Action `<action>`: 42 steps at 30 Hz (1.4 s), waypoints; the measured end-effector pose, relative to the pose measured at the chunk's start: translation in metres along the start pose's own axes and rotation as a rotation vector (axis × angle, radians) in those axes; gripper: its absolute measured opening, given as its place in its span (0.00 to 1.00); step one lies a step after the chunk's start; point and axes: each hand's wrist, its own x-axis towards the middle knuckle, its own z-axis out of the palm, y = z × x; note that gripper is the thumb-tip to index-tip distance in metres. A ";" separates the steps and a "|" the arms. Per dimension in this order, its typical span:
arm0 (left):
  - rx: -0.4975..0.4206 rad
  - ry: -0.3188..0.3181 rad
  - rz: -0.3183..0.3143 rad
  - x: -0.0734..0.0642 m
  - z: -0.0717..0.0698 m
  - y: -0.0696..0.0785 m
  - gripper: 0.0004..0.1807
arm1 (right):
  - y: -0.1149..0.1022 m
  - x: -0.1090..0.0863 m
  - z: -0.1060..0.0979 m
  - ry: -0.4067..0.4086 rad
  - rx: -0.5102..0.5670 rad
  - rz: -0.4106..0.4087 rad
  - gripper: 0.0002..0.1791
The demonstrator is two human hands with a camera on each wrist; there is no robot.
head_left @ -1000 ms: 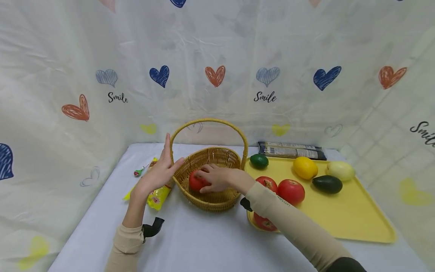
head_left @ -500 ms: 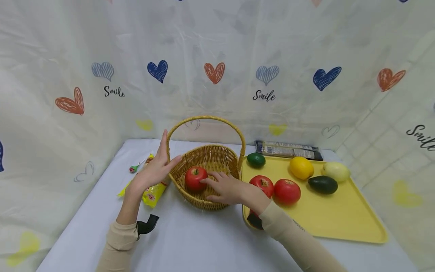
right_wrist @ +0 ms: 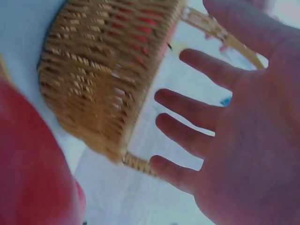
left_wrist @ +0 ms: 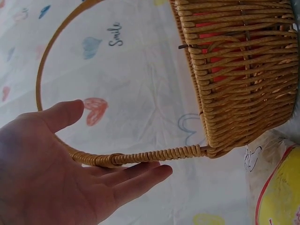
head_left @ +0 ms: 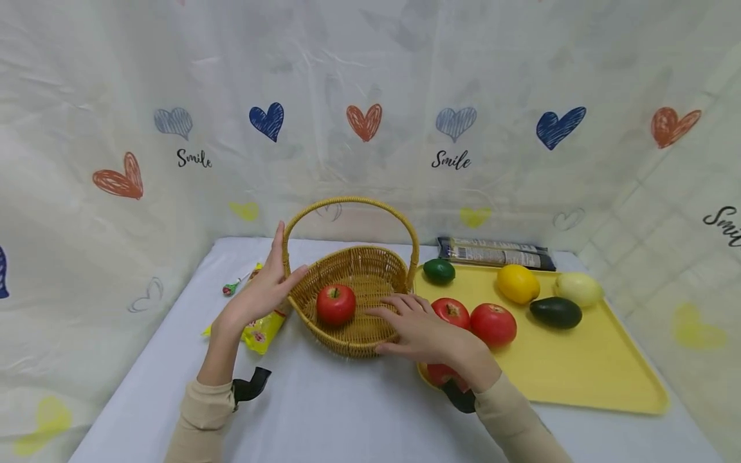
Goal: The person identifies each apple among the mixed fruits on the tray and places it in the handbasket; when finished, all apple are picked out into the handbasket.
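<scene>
A red apple [head_left: 336, 305] sits in the left part of the wicker basket [head_left: 357, 349], whose tall handle [head_left: 350, 199] arches above it. My left hand [head_left: 259, 292] is at the handle's left side, fingers straight and thumb apart; in the left wrist view that hand [left_wrist: 70, 173] rests against the wrapped handle without curling round it. Over the basket's right rim hovers my right hand [head_left: 425, 329], holding nothing. In the right wrist view its fingers [right_wrist: 187, 110] are spread. More red apples [head_left: 493, 325] lie beyond it on the yellow tray [head_left: 579, 379], one partly covered by the right wrist.
The tray also bears a lemon [head_left: 518, 284], a dark green avocado [head_left: 556, 312], a pale green fruit [head_left: 579, 290] and a small green fruit [head_left: 439, 271]. Dark packages [head_left: 494, 253] lie behind it. Left of the basket are a yellow packet [head_left: 263, 331] and a lollipop [head_left: 230, 288].
My right hand has let go of the apple in the basket and drawn back to the right, toward the tray. The left hand has stayed at the handle.
</scene>
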 end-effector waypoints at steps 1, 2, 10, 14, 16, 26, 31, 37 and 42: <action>-0.002 -0.004 0.000 0.000 0.001 0.001 0.52 | 0.003 -0.004 0.000 0.007 0.013 0.005 0.37; -0.002 -0.006 0.001 0.001 0.002 0.001 0.52 | 0.005 -0.008 -0.001 0.012 0.029 0.009 0.37; 0.017 0.009 -0.026 0.000 0.005 0.001 0.51 | 0.035 -0.029 -0.010 0.111 0.076 0.068 0.35; 0.028 0.035 -0.038 -0.001 0.004 0.000 0.52 | 0.057 -0.041 -0.026 0.173 0.042 0.155 0.35; 0.029 0.045 -0.036 0.000 0.004 0.000 0.52 | 0.068 -0.047 -0.035 0.192 0.014 0.209 0.36; 0.059 0.056 -0.028 0.004 0.007 0.001 0.52 | 0.112 -0.075 -0.049 0.094 0.138 0.365 0.40; 0.066 0.050 -0.029 0.003 0.005 0.002 0.52 | 0.126 -0.077 -0.046 0.053 0.261 0.362 0.40; 0.073 0.046 -0.031 0.001 0.006 0.001 0.53 | 0.144 -0.080 -0.039 -0.008 0.309 0.410 0.43; 0.080 0.054 -0.030 0.002 0.007 0.002 0.53 | 0.156 -0.083 -0.035 -0.062 0.387 0.440 0.44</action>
